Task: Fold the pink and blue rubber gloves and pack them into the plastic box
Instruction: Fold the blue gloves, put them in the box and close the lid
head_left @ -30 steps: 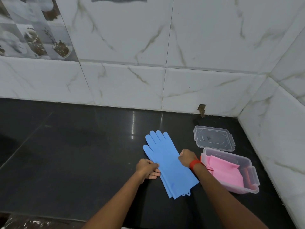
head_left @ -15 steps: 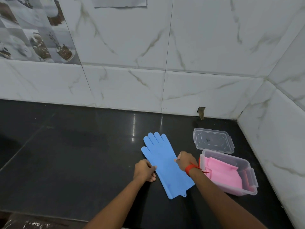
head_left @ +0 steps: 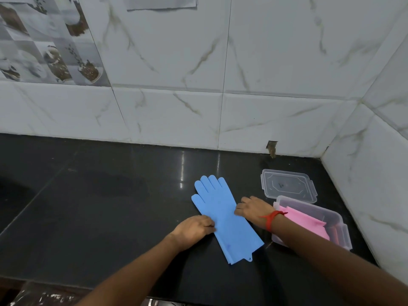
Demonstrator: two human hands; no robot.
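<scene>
On the dark, glossy desk (head_left: 92, 208) the left hand (head_left: 194, 228) rests at the near-left edge of the blue gloves (head_left: 223, 215), fingers curled and pressing on or pinching that edge; whether it truly grips the rubber cannot be told from here. The blue gloves lie flat and stacked, fingertips pointing away toward the tiled wall (head_left: 220, 120), cuffs toward the person, a small hanging tab showing at the cuff. They look thin, limp and light, so they should bend anywhere without springing much, though rubber on a polished surface probably drags rather than slides. A fold would likely go best by taking both side edges near the middle, or lifting the finger end over onto the cuff. The right hand (head_left: 254, 209) sits at the opposite edge, curled the same way, a red thread (head_left: 270, 219) around its wrist. Just beside it stands the plastic box (head_left: 340, 226), open, with the pink gloves (head_left: 309, 224) already folded inside, leaving room on top. The clear lid (head_left: 288, 186) lies flat behind the box, touching or nearly touching it.
</scene>
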